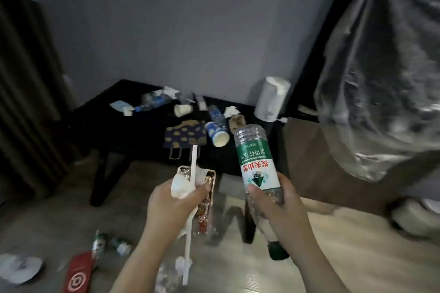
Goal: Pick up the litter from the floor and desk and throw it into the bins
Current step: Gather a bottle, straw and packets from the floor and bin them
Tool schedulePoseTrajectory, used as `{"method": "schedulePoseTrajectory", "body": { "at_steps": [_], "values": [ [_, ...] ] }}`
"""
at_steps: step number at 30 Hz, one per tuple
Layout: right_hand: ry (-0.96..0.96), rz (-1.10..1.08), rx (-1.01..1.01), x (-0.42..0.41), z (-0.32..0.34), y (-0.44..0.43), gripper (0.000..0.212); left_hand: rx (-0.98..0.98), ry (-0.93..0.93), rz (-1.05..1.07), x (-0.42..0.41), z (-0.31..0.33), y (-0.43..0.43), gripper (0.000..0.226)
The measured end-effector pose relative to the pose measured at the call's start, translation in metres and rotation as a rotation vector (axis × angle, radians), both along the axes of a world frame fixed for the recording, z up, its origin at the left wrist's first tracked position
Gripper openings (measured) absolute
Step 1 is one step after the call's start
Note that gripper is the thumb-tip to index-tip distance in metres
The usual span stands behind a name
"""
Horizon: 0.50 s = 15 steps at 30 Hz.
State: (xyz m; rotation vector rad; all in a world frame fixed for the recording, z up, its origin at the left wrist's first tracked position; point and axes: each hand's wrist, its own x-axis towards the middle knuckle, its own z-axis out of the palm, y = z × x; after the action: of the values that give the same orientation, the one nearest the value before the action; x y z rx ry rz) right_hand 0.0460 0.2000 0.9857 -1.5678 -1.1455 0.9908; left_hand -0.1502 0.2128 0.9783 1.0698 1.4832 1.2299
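Both hands are full here: the left hand (pixel 171 207) clutches a crumpled tissue (pixel 181 188) and a long white stick (pixel 193 162), while the right hand (pixel 273 207) grips a green-labelled water bottle (pixel 256 157), cap end down. More litter is strewn on the dark worktop (pixel 119 126) ahead, and a red packet (pixel 79 273) lies on the floor (pixel 333 257).

Your left hand (pixel 175 207) is raised in front of you, its fingers and thumb curled tight round a bundle of litter (pixel 183 188), and the bare forearm runs down to the bottom edge of view. Just to its right, at about the same height, your right hand (pixel 273 202) grips a plastic bottle (pixel 256 162) round its body with the thumb across the front. The two hands do not touch.
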Motion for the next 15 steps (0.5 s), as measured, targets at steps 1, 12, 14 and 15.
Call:
{"method": "schedulePoseTrajectory", "body": {
  "at_steps": [1, 12, 14, 15],
  "values": [
    [0.004, -0.063, 0.007, 0.022, 0.002, -0.012, 0.038, -0.003, -0.014, -0.048, 0.024, 0.004, 0.000, 0.020],
    [0.004, -0.530, 0.036, 0.263, 0.009, -0.172, 0.041, -0.003, 0.000, -0.440, 0.297, 0.016, -0.081, 0.025],
    [-0.008, -0.584, 0.067, 0.306, 0.016, -0.202, 0.045, 0.004, -0.026, -0.487, 0.347, 0.021, -0.105, 0.027],
    [-0.015, -0.612, 0.081, 0.326, 0.019, -0.217, 0.043, 0.022, -0.008, -0.509, 0.371, 0.024, -0.116, 0.027]
  ]
}}
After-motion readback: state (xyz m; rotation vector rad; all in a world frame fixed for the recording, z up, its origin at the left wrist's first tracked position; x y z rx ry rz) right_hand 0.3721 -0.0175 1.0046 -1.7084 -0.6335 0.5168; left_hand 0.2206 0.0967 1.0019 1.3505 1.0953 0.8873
